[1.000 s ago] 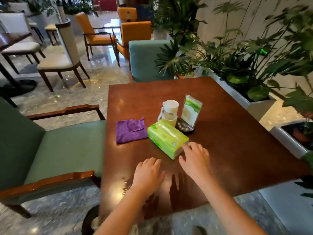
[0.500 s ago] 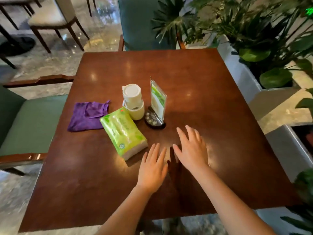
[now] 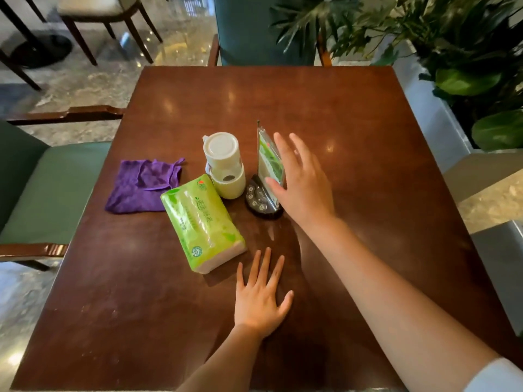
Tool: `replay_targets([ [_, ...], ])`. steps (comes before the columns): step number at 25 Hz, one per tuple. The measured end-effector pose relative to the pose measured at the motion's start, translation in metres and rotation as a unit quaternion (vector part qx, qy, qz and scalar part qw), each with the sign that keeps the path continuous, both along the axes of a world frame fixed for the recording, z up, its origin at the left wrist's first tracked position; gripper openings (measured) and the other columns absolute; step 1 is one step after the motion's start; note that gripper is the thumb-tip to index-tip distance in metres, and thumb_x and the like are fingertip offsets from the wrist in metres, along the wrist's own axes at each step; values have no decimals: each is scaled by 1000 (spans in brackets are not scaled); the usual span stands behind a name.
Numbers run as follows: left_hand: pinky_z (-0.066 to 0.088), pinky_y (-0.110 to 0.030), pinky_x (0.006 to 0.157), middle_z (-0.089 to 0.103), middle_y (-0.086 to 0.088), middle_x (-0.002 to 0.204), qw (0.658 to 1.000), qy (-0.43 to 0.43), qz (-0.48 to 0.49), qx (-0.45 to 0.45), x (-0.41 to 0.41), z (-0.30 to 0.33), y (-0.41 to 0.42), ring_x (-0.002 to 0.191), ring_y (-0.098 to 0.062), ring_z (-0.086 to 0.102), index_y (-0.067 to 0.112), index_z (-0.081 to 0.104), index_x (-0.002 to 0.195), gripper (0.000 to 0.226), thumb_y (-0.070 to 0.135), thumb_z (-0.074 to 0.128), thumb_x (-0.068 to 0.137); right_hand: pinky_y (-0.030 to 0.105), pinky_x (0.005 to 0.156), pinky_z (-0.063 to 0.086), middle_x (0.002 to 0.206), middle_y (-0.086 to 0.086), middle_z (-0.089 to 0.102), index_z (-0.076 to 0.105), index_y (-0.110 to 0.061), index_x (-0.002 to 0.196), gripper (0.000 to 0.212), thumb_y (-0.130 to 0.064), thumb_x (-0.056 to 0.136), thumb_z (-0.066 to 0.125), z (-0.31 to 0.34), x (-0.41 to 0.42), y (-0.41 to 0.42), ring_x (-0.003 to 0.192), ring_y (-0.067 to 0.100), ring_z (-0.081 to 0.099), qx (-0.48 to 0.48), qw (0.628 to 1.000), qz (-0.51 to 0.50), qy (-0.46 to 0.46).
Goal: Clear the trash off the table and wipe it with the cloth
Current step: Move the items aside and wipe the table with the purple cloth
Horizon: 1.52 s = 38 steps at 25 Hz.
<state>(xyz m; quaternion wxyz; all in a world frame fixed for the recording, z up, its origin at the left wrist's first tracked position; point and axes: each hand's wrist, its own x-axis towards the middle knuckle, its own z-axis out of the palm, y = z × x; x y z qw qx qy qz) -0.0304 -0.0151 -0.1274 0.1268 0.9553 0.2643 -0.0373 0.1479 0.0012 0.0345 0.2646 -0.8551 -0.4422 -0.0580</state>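
Meanwhile, the purple cloth (image 3: 143, 185) lies crumpled at the table's (image 3: 368, 154) left side, touching the green tissue pack (image 3: 201, 222). Since half a second ago the right hand (image 3: 300, 179) has advanced, fingers spread and holding nothing, to the upright menu stand (image 3: 267, 171) beside the cup (image 3: 225, 165). The left hand (image 3: 261, 295) stays flat on the wood. Chairs (image 3: 53, 176) and potted plants (image 3: 464, 52) ring the table.

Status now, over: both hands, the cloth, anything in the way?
Left hand open, flat on table. Right hand open at sign stand. Purple cloth untouched. Tissue pack, cup beside it.
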Motion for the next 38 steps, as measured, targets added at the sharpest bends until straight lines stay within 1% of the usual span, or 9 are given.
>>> replay_targets([
  [3,12,-54,109,17,-4,156,1000,-2,-4,3,1,-1,0,144,-20,6,30,23,147,71,59,38,84,42,75,51,113,17,64,48,-12,132,52,3,83,53,2,8,13,94,38,60,50,998,14,35],
  [8,9,-52,110,18,-3,156,1000,-6,-7,14,-1,-2,1,144,-20,9,30,24,147,72,59,39,83,41,67,54,97,17,69,47,-14,133,60,10,79,55,-1,19,-8,80,35,64,111,992,-25,51],
  [14,4,-49,111,23,-4,154,1000,-5,-10,23,0,-1,1,143,-20,11,28,31,145,70,58,37,81,40,73,53,99,12,72,64,-14,114,38,2,79,60,10,62,-77,83,34,66,114,981,-155,34],
  [21,2,-48,111,26,-4,153,1000,-12,-9,27,0,-3,2,143,-20,13,27,32,144,71,58,34,81,41,82,50,104,17,70,59,-14,122,41,0,84,57,16,106,-157,90,36,64,86,961,-263,2],
  [25,2,-48,111,26,-4,153,1000,-16,-8,25,1,-3,1,142,-20,13,26,32,144,71,58,33,81,41,84,50,113,14,67,55,-12,126,42,2,86,53,3,114,-179,97,34,62,57,964,-259,-22],
  [31,3,-48,111,27,-4,153,1000,-18,-5,25,2,-4,2,143,-19,11,26,32,144,71,58,33,81,46,64,52,108,18,59,53,-8,127,46,5,83,57,-15,118,-200,88,38,59,22,955,-280,-93],
  [33,2,-48,111,28,-4,153,999,-19,-7,26,2,-3,1,142,-20,13,26,31,144,71,58,33,81,49,76,50,117,19,56,50,-10,130,51,1,81,61,-18,113,-200,104,37,53,-3,950,-289,-121],
  [35,0,-47,111,26,-4,153,1000,-21,-6,22,2,-1,1,142,-20,12,27,30,145,71,58,34,81,58,100,32,139,21,40,39,-14,138,61,-11,82,62,-21,103,-196,129,38,34,-57,938,-320,-125],
  [38,0,-48,111,23,-4,154,1000,-15,-3,16,3,3,0,143,-19,11,27,29,145,71,59,34,82,64,107,10,152,22,16,29,-19,142,71,-22,80,62,-29,70,-175,140,37,11,-71,931,-346,-93],
])
